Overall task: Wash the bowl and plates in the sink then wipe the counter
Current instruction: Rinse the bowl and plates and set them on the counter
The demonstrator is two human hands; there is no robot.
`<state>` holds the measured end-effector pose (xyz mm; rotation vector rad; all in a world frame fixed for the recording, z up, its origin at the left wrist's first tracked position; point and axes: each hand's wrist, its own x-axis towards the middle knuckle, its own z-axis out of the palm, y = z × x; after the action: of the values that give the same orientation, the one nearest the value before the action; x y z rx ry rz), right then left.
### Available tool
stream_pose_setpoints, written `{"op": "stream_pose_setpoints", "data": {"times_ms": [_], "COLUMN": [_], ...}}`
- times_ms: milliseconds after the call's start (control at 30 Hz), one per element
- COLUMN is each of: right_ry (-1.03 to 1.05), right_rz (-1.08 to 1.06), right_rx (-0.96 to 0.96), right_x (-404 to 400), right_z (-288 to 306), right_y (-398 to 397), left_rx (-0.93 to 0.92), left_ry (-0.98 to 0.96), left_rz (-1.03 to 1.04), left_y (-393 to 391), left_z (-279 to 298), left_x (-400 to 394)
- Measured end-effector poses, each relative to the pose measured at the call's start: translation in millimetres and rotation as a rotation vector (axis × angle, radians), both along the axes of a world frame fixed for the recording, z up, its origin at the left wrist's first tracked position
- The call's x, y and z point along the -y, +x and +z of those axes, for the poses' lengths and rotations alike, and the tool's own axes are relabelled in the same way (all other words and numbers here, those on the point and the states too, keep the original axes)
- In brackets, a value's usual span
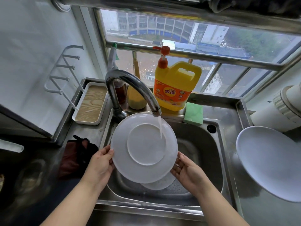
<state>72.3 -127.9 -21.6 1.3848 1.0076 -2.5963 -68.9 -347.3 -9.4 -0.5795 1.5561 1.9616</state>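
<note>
I hold a white plate (143, 147) over the steel sink (210, 162), its underside and foot ring turned toward me. Water runs from the curved faucet (130, 85) onto the plate's upper right part. My left hand (101, 163) grips the plate's left rim. My right hand (187, 170) supports the lower right rim with its palm up and fingers curved under the edge. Another white dish (161, 183) lies in the basin below, mostly hidden by the held plate. A second white plate (270, 162) leans at the right on the counter.
A yellow detergent jug (175, 88) with an orange pump, a yellow sponge (136, 99) and a green sponge (193, 113) sit behind the sink. A wood-lined white tray (90, 105) is at back left. A dark red cloth (75, 157) lies on the left counter.
</note>
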Motion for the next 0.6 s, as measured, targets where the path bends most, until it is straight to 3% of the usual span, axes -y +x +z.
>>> {"op": "stream_pose_setpoints", "data": {"times_ms": [200, 600], "right_ry": [0.014, 0.082], "right_rz": [-0.014, -0.157], "right_rx": [0.04, 0.158], "right_x": [2, -28], "right_z": [-1, -7], "right_y": [-2, 39], "left_rx": [0.001, -0.04], "left_ry": [0.04, 0.088], "left_rz": [-0.034, -0.326], "left_y": [15, 52], "left_z": [-1, 3], "left_x": [3, -41]}}
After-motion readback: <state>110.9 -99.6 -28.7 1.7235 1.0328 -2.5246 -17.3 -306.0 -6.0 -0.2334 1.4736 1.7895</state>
